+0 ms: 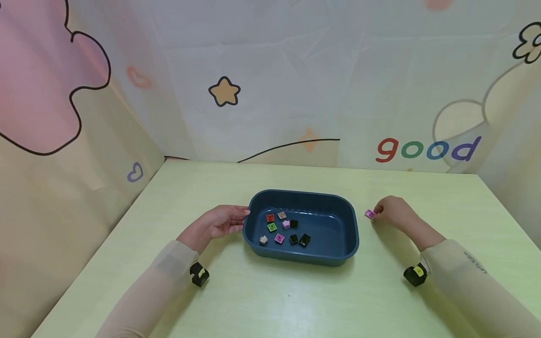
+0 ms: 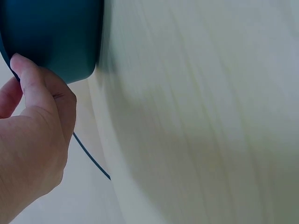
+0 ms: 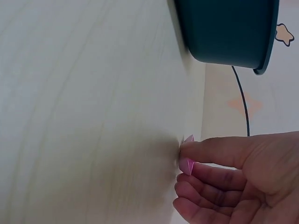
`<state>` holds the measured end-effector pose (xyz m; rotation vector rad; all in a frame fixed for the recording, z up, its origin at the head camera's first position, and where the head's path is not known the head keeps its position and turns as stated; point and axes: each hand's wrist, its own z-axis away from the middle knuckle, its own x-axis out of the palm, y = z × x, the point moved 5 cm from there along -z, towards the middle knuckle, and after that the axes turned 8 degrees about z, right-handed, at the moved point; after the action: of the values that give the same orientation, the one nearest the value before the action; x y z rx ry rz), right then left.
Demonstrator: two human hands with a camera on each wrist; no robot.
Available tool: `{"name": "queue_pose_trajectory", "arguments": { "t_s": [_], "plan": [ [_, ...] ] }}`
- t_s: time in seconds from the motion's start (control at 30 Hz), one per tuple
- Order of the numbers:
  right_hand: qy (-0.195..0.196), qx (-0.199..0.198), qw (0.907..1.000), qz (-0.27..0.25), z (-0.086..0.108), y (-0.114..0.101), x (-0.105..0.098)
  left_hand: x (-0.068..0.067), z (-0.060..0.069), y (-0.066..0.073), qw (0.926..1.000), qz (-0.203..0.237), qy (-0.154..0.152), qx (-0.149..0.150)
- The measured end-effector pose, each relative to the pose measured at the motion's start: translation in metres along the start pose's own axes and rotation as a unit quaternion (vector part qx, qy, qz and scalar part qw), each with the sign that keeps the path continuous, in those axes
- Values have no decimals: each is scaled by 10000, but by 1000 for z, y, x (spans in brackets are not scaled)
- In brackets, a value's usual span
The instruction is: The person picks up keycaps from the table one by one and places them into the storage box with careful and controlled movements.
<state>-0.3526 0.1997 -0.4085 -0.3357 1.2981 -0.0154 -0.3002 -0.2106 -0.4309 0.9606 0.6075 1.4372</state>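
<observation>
A dark blue rectangular tray [image 1: 334, 261] stands on the table and holds several small building blocks. At its left end, my left hand [image 1: 217, 223] grips the rim. The left wrist view shows fingertips against the tray's outer wall [image 2: 60, 37] at the rim. To the right of the tray and apart from it, my right hand [image 1: 395, 216] pinches a small pink building block [image 1: 370, 214] between thumb and fingers, down at the tabletop. The right wrist view shows that pink block [image 3: 187, 165] partly hidden by the thumb; the other fingers are curled.
Inside the tray, toward its left half, lie a red block [image 1: 270, 218], a green block [image 1: 272, 227], a white block [image 1: 263, 240] and several pink, beige and black ones. Behind the pale table [image 1: 253, 300] hangs a printed cloth [image 1: 287, 94]. Both wrists carry small black devices.
</observation>
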Motion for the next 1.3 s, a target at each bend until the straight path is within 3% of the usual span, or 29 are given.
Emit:
{"name": "queue_pose_trajectory", "arguments": {
  "t_s": [0.4,0.97,1.3],
  "plan": [
    [41,-189,9998,11,5,6,-20,0,1,0,10000,-63,-5,18],
    [170,-333,9989,283,18,1,-80,1,0,1,9999,-91,-85,75],
    [335,-447,9978,343,26,-6,-100,0,-1,2,9999,-12,-142,80]
  ]
}}
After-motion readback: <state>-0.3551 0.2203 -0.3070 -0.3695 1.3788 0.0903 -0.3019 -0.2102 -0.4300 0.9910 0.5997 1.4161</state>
